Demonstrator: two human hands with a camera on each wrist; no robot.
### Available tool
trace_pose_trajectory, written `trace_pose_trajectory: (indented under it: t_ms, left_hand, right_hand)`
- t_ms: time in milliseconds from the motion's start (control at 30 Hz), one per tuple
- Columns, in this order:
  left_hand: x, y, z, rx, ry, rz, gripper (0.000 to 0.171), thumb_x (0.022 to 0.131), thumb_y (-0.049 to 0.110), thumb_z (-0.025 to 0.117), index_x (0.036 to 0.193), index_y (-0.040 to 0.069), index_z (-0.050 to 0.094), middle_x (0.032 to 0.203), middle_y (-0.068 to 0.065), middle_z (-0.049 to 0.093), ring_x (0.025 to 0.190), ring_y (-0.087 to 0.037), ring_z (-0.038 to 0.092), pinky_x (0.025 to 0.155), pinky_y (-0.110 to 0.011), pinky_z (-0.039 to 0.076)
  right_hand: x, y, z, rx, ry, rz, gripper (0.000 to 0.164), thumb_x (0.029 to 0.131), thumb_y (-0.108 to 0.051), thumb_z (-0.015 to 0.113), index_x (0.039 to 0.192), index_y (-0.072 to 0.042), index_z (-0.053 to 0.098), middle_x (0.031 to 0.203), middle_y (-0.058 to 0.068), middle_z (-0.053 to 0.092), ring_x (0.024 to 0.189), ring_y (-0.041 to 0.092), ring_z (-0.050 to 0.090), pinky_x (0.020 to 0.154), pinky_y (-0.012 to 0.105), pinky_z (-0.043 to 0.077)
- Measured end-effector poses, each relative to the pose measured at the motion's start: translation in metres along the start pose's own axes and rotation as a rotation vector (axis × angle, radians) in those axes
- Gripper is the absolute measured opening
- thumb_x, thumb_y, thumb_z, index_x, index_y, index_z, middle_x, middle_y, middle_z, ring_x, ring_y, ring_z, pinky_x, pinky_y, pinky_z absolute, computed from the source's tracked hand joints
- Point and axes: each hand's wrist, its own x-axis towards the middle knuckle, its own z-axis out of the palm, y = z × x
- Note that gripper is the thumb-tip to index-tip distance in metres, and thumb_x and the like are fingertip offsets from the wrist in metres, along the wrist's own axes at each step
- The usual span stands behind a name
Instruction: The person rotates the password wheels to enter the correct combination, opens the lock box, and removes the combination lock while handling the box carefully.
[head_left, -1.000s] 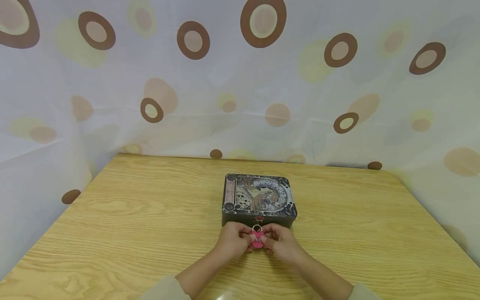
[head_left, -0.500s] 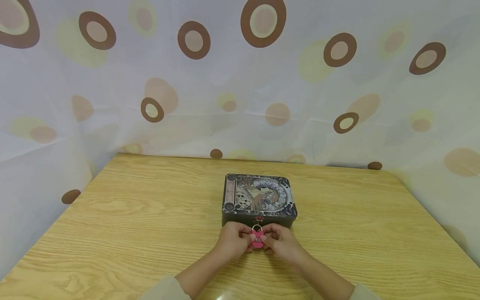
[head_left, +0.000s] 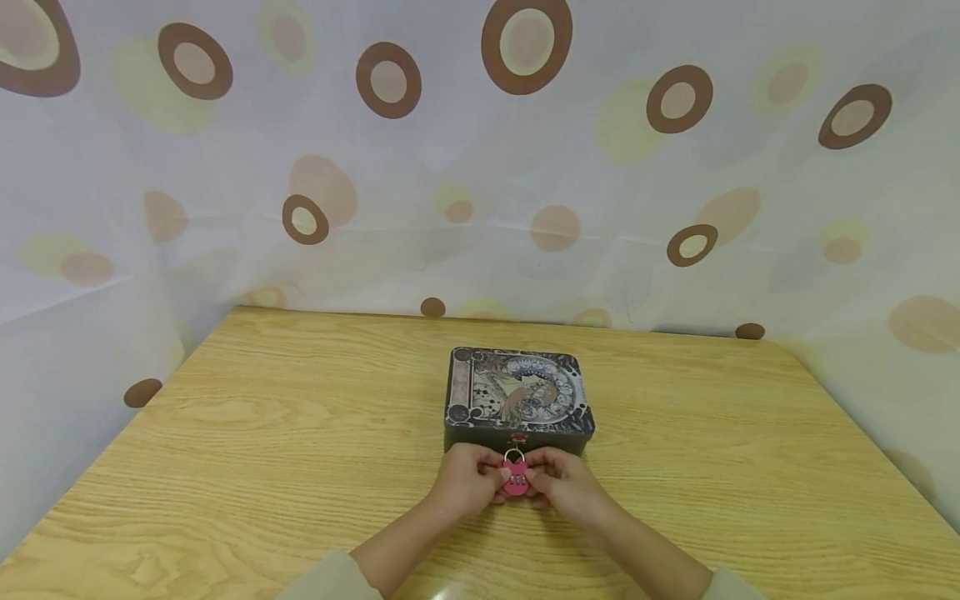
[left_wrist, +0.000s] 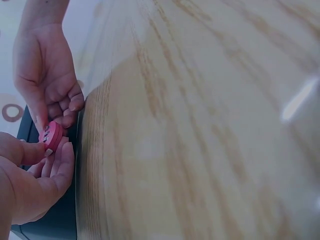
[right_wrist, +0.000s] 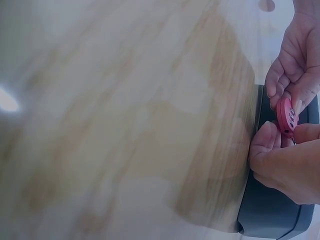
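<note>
A pink combination padlock (head_left: pixel 515 483) with a silver shackle hangs at the front of a dark, picture-lidded box (head_left: pixel 517 392), just below its red-trimmed latch (head_left: pixel 518 437). My left hand (head_left: pixel 465 483) pinches the padlock's left side between thumb and fingers. From the other side, my right hand (head_left: pixel 567 487) pinches it too, the thumb at the dials' right edge. Number dials show on the padlock's face. Both wrist views show the padlock (left_wrist: pixel 50 135) between the two hands, close to the box's dark side (right_wrist: pixel 275 210). The digits are too small to read.
The box's lid is down. It stands on a wood-grain table (head_left: pixel 300 450), near the middle. Behind and beside the table hangs a white cloth (head_left: pixel 465 167) with brown and yellow circles. Light glares off the tabletop in the wrist views.
My right thumb has shifted slightly to the right, uncovering one more dial on the padlock. The left hand, the padlock and the box stay in place.
</note>
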Motion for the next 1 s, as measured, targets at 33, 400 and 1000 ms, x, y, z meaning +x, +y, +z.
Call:
trace_pose_trajectory:
  t_ms: [33, 400, 1000]
  left_hand:
    - [0.0002, -0.0002, 0.0, 0.0, 0.0, 0.001, 0.012, 0.083, -0.009, 0.059, 0.089, -0.018, 0.063, 0.074, -0.02, 0.065, 0.054, -0.014, 0.062, 0.051, -0.025, 0.058]
    - [0.0005, 0.0001, 0.0002, -0.007, -0.005, -0.008, 0.012, 0.083, -0.009, 0.059, 0.089, -0.018, 0.063, 0.074, -0.019, 0.066, 0.055, -0.012, 0.061, 0.052, -0.025, 0.058]
    - [-0.0008, 0.0021, 0.0013, -0.011, 0.005, -0.028, 0.011, 0.082, -0.009, 0.059, 0.089, -0.017, 0.063, 0.074, -0.018, 0.065, 0.056, -0.012, 0.06, 0.052, -0.025, 0.059]
  right_hand:
    - [0.0001, 0.0, -0.0002, -0.002, -0.003, -0.003, 0.026, 0.093, -0.002, 0.046, 0.112, 0.016, 0.048, 0.087, 0.007, 0.06, 0.075, 0.01, 0.054, 0.065, 0.025, 0.053]
    - [-0.0002, -0.001, 0.0002, -0.004, -0.004, -0.021, 0.028, 0.088, -0.001, 0.052, 0.111, 0.016, 0.049, 0.091, 0.011, 0.059, 0.075, 0.01, 0.054, 0.067, 0.027, 0.055]
    - [0.0026, 0.0012, 0.0037, -0.038, 0.054, -0.029, 0.024, 0.088, 0.001, 0.051, 0.108, 0.015, 0.051, 0.086, 0.011, 0.059, 0.072, 0.011, 0.053, 0.06, 0.024, 0.052]
